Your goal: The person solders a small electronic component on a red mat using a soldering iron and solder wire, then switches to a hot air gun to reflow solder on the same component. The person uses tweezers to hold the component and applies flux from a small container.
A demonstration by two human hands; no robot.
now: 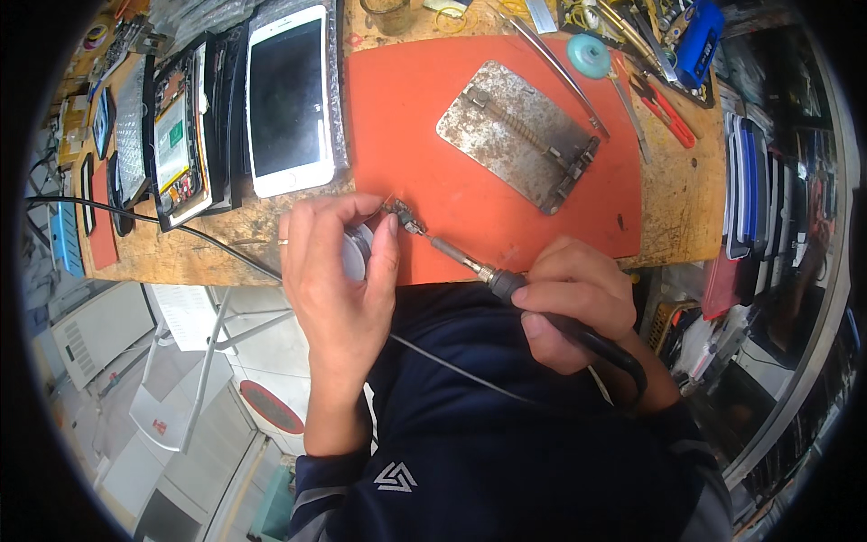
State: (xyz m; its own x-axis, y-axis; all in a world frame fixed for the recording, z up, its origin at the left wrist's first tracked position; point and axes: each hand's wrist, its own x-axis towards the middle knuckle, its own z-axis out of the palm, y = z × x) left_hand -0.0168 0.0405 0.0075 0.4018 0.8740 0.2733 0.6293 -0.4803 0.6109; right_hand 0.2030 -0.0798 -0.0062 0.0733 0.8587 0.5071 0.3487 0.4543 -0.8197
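Both hands meet: soldering iron (506, 282) tip touches, seemingly, a pinched small part (404, 216)

Bare orange mat (424, 117) between white phone (287, 99) and rusty metal plate (519, 135) seems passable; tools (664, 99) crowd the right.

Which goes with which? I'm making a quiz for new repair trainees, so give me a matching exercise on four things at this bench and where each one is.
Things:
1. soldering iron
2. white phone
3. metal holder plate
4. small part

Places:
A. lying face up at the left edge of the orange mat
B. pinched in the left hand
C. gripped in the right hand
D. lying in the middle of the orange mat

Pairs: 1-C, 2-A, 3-D, 4-B
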